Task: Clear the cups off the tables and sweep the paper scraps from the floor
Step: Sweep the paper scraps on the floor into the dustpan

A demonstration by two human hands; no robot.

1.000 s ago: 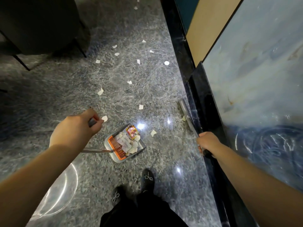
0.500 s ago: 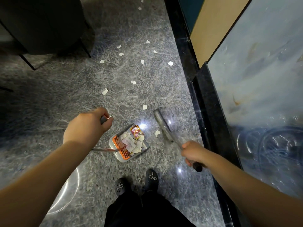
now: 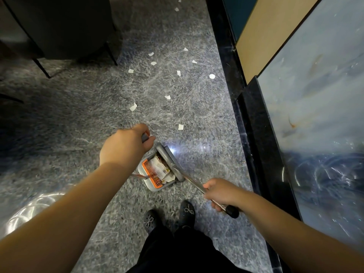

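Left hand (image 3: pixel 124 147) is gripping the dustpan (image 3: pixel 157 172) handle, right hand (image 3: pixel 221 192) gripping the broom (image 3: pixel 171 162) shaft; paper scraps (image 3: pixel 133 106) are looking featherlight, easily scattering.

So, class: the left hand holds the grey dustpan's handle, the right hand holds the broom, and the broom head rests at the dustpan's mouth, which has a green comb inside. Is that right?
Not quite. In the head view the grey dustpan has an orange comb, not green. The rest holds: left hand, right hand, grey broom head.
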